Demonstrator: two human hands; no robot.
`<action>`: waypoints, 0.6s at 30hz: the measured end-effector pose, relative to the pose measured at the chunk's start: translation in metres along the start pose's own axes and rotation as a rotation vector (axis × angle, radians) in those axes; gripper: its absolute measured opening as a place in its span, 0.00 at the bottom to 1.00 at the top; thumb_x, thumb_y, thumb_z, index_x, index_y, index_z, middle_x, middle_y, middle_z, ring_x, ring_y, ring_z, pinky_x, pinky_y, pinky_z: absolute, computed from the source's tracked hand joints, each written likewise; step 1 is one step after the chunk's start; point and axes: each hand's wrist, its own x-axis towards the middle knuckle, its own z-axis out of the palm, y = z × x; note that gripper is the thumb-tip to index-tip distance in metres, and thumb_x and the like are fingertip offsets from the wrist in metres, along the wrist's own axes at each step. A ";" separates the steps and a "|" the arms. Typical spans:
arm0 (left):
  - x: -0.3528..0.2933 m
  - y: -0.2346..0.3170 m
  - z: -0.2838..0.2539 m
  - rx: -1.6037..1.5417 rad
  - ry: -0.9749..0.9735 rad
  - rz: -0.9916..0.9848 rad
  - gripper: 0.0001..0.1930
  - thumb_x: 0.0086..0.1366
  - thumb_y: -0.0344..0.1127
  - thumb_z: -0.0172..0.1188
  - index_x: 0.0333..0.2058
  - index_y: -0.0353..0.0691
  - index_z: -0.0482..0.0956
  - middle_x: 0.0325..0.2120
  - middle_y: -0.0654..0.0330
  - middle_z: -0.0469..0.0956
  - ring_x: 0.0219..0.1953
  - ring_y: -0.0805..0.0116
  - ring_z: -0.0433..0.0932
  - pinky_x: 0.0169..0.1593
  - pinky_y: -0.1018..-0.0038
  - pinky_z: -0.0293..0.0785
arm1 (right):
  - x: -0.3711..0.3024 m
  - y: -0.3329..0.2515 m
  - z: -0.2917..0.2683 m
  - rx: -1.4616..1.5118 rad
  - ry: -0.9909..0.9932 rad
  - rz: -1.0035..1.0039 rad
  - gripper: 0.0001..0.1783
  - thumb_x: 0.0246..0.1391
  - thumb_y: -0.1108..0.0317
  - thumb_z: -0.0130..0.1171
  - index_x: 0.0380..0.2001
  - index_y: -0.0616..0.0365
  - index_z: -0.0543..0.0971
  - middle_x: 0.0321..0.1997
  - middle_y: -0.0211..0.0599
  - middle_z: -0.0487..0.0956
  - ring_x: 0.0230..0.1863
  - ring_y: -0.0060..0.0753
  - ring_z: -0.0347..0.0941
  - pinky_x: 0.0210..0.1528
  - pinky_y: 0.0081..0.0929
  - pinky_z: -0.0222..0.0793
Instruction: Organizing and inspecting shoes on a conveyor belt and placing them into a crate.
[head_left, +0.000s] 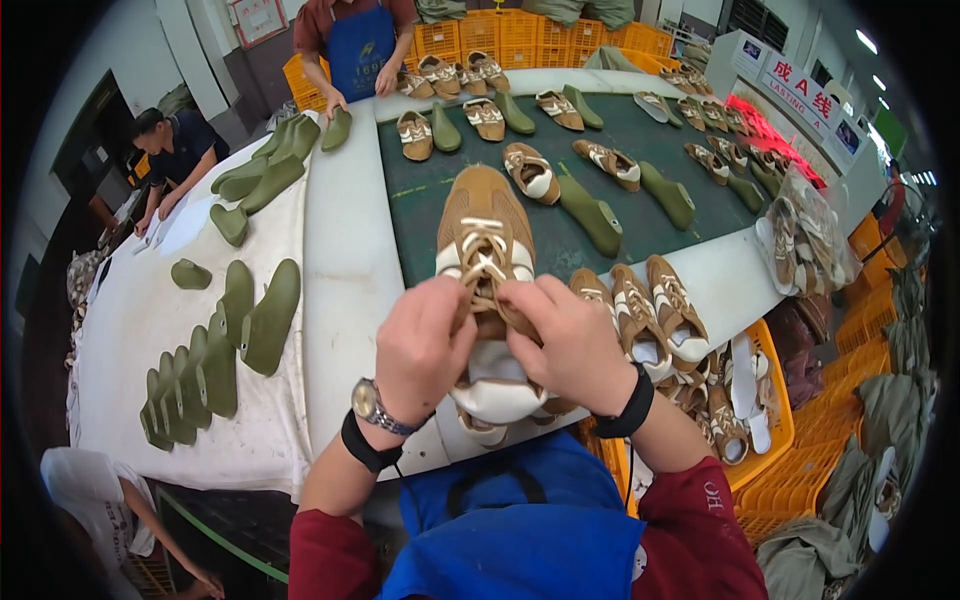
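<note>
Near left: a person in white (90, 500), cut off by the dark rim. Far left: a person in a dark shirt (188, 140) leaning forward; the work under the hands is hard to make out. Green lasts (268, 320) lie on a white cloth (265, 430), the near row overlapping and partly hiding one another. Farther off, a person in a blue apron (362, 55) has the head cut off by the upper edge.

Left hand (425, 335): fingers bent, pinching the laces (485, 262); fingertips partly hidden. Shoe (490, 235): brown and white, between both hands over the near edge of the tabletop (340, 330), toe pointing far. It partly covers another shoe beneath; contact between the two cannot be determined. Right hand (570, 335): fingers likewise gripping at the laces, covering the shoe's right side.

Right of this hand, three shoes (632, 300) stand side by side. Near right, a yellow crate (783, 400) holds shoes in a jumble. Farther right, a clear bag (810, 240) blurs the shoes inside.
</note>
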 end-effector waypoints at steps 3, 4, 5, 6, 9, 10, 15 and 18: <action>-0.005 0.001 0.003 -0.027 0.063 0.127 0.16 0.40 0.19 0.59 0.31 0.35 0.71 0.30 0.51 0.73 0.30 0.54 0.74 0.32 0.69 0.72 | -0.003 0.000 0.007 -0.077 0.083 -0.023 0.16 0.38 0.72 0.56 0.36 0.51 0.71 0.21 0.34 0.66 0.17 0.36 0.68 0.18 0.29 0.65; -0.006 0.002 0.003 -0.047 0.053 0.135 0.15 0.39 0.18 0.58 0.30 0.36 0.70 0.31 0.52 0.72 0.29 0.55 0.73 0.31 0.70 0.72 | -0.005 0.002 0.008 -0.088 0.079 -0.082 0.15 0.38 0.72 0.56 0.35 0.50 0.72 0.21 0.33 0.66 0.17 0.35 0.68 0.17 0.27 0.65; -0.007 0.002 0.003 -0.067 0.041 0.141 0.15 0.39 0.17 0.58 0.30 0.36 0.70 0.31 0.53 0.72 0.28 0.57 0.73 0.31 0.71 0.72 | -0.006 0.006 0.010 -0.098 0.074 -0.141 0.15 0.38 0.72 0.56 0.35 0.50 0.72 0.20 0.33 0.65 0.16 0.33 0.67 0.16 0.26 0.64; -0.010 -0.001 0.000 -0.060 0.053 0.142 0.15 0.39 0.17 0.58 0.30 0.36 0.70 0.31 0.53 0.72 0.28 0.57 0.73 0.31 0.71 0.72 | -0.009 0.010 0.013 -0.093 0.100 -0.163 0.14 0.39 0.73 0.55 0.34 0.50 0.73 0.19 0.32 0.65 0.15 0.31 0.66 0.15 0.25 0.62; -0.019 -0.027 -0.009 -0.146 0.101 0.046 0.16 0.38 0.14 0.54 0.29 0.36 0.67 0.32 0.53 0.70 0.25 0.63 0.71 0.27 0.74 0.69 | -0.023 0.015 0.004 -0.022 0.068 -0.148 0.14 0.38 0.74 0.54 0.33 0.50 0.75 0.18 0.32 0.64 0.15 0.31 0.66 0.15 0.24 0.62; -0.026 -0.031 -0.007 -0.166 0.061 -0.015 0.17 0.39 0.14 0.54 0.30 0.36 0.68 0.33 0.54 0.70 0.27 0.64 0.71 0.29 0.75 0.70 | -0.024 0.015 0.004 -0.002 0.030 -0.123 0.13 0.39 0.77 0.53 0.32 0.52 0.76 0.19 0.34 0.67 0.17 0.33 0.67 0.17 0.26 0.64; -0.018 -0.016 -0.013 -0.700 -0.300 -0.451 0.26 0.50 0.23 0.56 0.49 0.38 0.60 0.43 0.57 0.67 0.43 0.68 0.69 0.47 0.73 0.67 | -0.020 0.033 0.017 0.317 0.212 0.043 0.11 0.45 0.80 0.47 0.34 0.60 0.73 0.28 0.39 0.75 0.26 0.34 0.72 0.30 0.26 0.68; -0.016 -0.037 -0.021 -1.028 -0.277 -0.646 0.36 0.52 0.29 0.59 0.57 0.44 0.50 0.51 0.56 0.60 0.55 0.64 0.59 0.55 0.66 0.59 | -0.025 0.054 0.011 1.196 0.105 0.539 0.12 0.54 0.74 0.45 0.42 0.59 0.69 0.36 0.29 0.73 0.37 0.20 0.69 0.37 0.21 0.68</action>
